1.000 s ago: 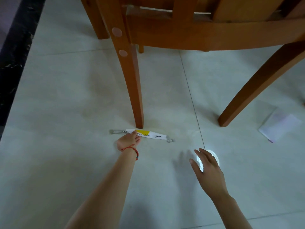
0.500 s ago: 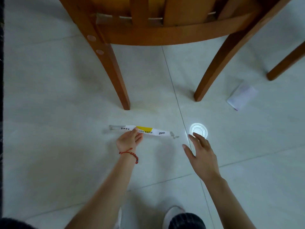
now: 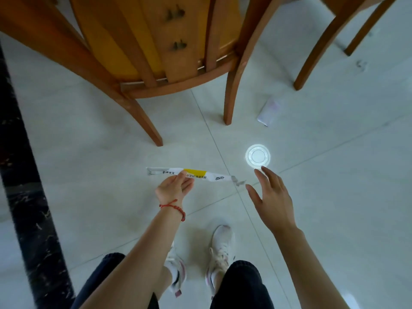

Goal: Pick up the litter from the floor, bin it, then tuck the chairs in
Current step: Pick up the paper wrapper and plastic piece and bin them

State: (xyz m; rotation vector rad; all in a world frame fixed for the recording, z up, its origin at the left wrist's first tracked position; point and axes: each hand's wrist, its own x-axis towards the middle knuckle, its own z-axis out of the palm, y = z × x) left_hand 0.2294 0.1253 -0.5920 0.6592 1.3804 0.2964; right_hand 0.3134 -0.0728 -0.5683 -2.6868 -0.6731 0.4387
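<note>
Left hand (image 3: 176, 188) pinches the long wrapper (image 3: 196, 174) mid-length – probably so neither end droops; right hand (image 3: 270, 192), fingers spread wide, reaches toward the white lid (image 3: 258, 156) at one o'clock, folded paper (image 3: 268, 112) beyond

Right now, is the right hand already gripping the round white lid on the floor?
No, the right hand hovers open, its fingers spread just short of the round white lid, which lies flat on the floor.

wrapper (image 3: 196, 175) | black Chinese print, "好奶好" legible | remainder too blurred
</note>
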